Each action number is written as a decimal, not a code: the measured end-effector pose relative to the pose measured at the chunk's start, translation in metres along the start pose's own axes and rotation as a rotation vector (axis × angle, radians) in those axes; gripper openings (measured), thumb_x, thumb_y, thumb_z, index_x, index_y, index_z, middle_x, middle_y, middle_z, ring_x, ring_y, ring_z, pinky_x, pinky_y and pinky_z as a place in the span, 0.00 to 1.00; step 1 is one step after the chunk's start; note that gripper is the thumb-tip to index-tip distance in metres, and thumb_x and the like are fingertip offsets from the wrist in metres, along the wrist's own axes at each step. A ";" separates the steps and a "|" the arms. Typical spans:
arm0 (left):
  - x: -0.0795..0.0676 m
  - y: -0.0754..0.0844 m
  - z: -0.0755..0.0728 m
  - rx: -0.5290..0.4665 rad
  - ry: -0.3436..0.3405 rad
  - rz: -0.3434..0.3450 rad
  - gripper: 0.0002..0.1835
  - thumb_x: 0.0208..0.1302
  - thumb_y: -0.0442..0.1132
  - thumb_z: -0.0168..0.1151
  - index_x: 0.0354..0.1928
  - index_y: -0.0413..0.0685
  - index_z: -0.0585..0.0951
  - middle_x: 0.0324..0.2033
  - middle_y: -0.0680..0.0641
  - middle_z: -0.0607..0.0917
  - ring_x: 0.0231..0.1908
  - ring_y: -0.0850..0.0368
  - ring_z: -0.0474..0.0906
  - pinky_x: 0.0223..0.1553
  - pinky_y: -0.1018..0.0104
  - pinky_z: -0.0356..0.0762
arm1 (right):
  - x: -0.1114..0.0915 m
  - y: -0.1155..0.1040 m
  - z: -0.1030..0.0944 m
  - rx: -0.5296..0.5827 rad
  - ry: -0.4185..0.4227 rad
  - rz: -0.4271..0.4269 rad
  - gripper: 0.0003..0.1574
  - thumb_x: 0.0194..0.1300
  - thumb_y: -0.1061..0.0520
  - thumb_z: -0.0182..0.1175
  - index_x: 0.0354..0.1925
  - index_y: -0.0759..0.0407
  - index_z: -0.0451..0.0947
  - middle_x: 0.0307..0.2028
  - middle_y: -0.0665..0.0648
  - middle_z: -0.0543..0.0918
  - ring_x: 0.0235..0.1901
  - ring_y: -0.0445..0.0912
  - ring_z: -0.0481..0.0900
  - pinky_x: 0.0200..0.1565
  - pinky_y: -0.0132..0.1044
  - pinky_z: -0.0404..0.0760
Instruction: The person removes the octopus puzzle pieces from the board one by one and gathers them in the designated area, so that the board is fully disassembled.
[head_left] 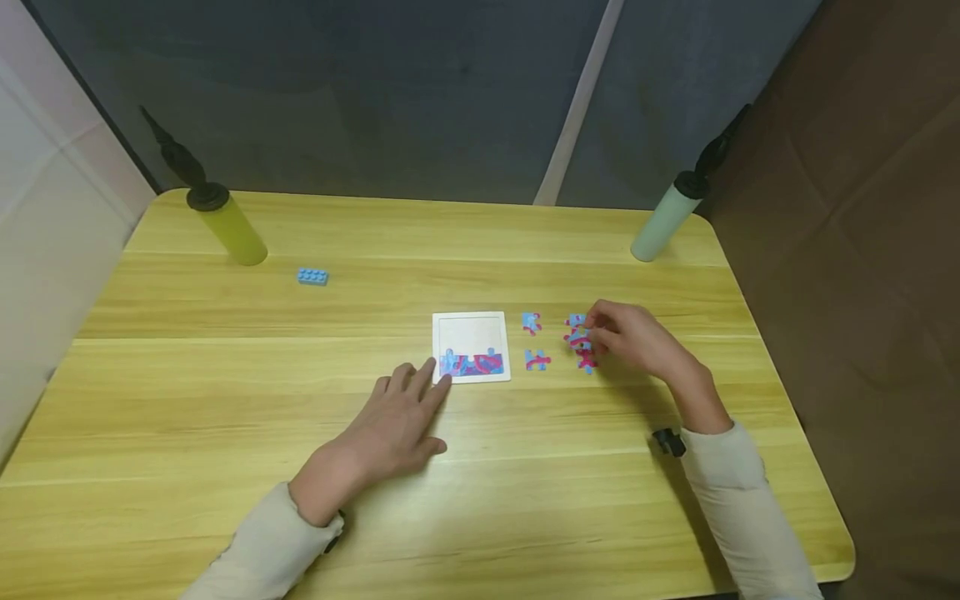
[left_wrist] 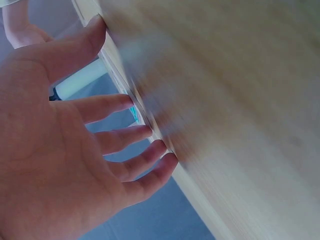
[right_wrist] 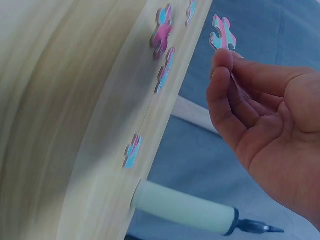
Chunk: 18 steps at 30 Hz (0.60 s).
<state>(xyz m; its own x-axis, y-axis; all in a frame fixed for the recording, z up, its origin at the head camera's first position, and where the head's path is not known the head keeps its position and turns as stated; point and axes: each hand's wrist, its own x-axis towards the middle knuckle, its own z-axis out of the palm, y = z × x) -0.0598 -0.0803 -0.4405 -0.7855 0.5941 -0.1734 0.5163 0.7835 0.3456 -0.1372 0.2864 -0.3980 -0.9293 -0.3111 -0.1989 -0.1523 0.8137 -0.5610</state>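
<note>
Between thumb and fingertips, my right hand pinches a pink-and-blue jigsaw puzzle piece, raised off the table in the right wrist view. Several loose puzzle pieces lie under and left of that hand, among them a mostly pink piece. A square white puzzle tray sits left of the pieces, its bottom row filled with joined pieces. My left hand rests palm down with fingers spread, fingertips at the tray's lower left corner; in the left wrist view its fingers are extended.
On the wooden table, a blue toy brick lies left of the tray. A yellow-green hand pump with a black top stands at the back left, and a pale green hand pump at the back right. Dark cloth hangs behind.
</note>
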 end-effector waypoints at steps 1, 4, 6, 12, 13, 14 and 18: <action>0.000 0.000 0.000 0.001 0.002 0.000 0.47 0.65 0.54 0.70 0.78 0.40 0.62 0.79 0.30 0.57 0.74 0.30 0.58 0.71 0.35 0.61 | -0.002 0.002 -0.001 -0.002 0.001 0.003 0.06 0.77 0.62 0.55 0.46 0.61 0.78 0.30 0.59 0.87 0.33 0.52 0.84 0.41 0.42 0.78; 0.000 0.000 0.000 0.003 0.005 0.001 0.47 0.65 0.54 0.70 0.78 0.40 0.63 0.79 0.30 0.57 0.74 0.30 0.58 0.71 0.35 0.61 | -0.006 0.009 -0.004 -0.014 0.013 0.011 0.06 0.77 0.63 0.54 0.46 0.61 0.78 0.32 0.58 0.86 0.34 0.50 0.83 0.41 0.42 0.78; 0.000 0.001 0.000 0.002 0.006 0.001 0.47 0.65 0.54 0.70 0.78 0.39 0.63 0.79 0.30 0.57 0.74 0.30 0.58 0.71 0.35 0.61 | -0.009 0.013 -0.006 -0.018 0.019 0.016 0.06 0.76 0.63 0.55 0.46 0.61 0.78 0.32 0.57 0.86 0.34 0.48 0.82 0.41 0.41 0.78; 0.000 0.002 -0.002 -0.006 -0.004 -0.004 0.46 0.66 0.54 0.70 0.78 0.40 0.62 0.79 0.30 0.57 0.74 0.30 0.58 0.71 0.35 0.61 | -0.017 0.024 -0.010 -0.012 0.032 0.015 0.04 0.76 0.64 0.56 0.46 0.63 0.78 0.32 0.58 0.86 0.33 0.47 0.82 0.43 0.42 0.78; 0.000 0.002 -0.002 -0.005 -0.006 -0.006 0.46 0.66 0.54 0.70 0.78 0.40 0.62 0.79 0.30 0.56 0.74 0.30 0.58 0.71 0.36 0.61 | -0.018 0.026 -0.010 -0.012 0.033 0.016 0.04 0.76 0.64 0.57 0.46 0.63 0.78 0.32 0.58 0.86 0.33 0.47 0.82 0.43 0.42 0.78; 0.000 0.002 -0.002 -0.003 -0.007 -0.007 0.46 0.66 0.54 0.69 0.78 0.40 0.62 0.79 0.30 0.56 0.74 0.30 0.58 0.71 0.36 0.61 | -0.019 0.027 -0.010 -0.012 0.034 0.018 0.04 0.76 0.64 0.57 0.46 0.63 0.78 0.32 0.58 0.86 0.33 0.47 0.82 0.43 0.43 0.78; 0.000 0.002 -0.002 0.004 -0.006 -0.008 0.46 0.66 0.54 0.69 0.79 0.40 0.62 0.79 0.30 0.57 0.74 0.30 0.58 0.71 0.36 0.61 | -0.024 0.033 -0.012 -0.013 0.035 0.035 0.05 0.76 0.64 0.57 0.46 0.64 0.78 0.36 0.60 0.88 0.34 0.47 0.84 0.43 0.44 0.79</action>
<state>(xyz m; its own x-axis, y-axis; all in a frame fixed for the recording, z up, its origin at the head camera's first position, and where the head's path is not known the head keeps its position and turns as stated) -0.0593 -0.0789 -0.4379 -0.7878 0.5886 -0.1817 0.5113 0.7893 0.3401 -0.1238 0.3268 -0.4022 -0.9452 -0.2652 -0.1904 -0.1234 0.8302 -0.5436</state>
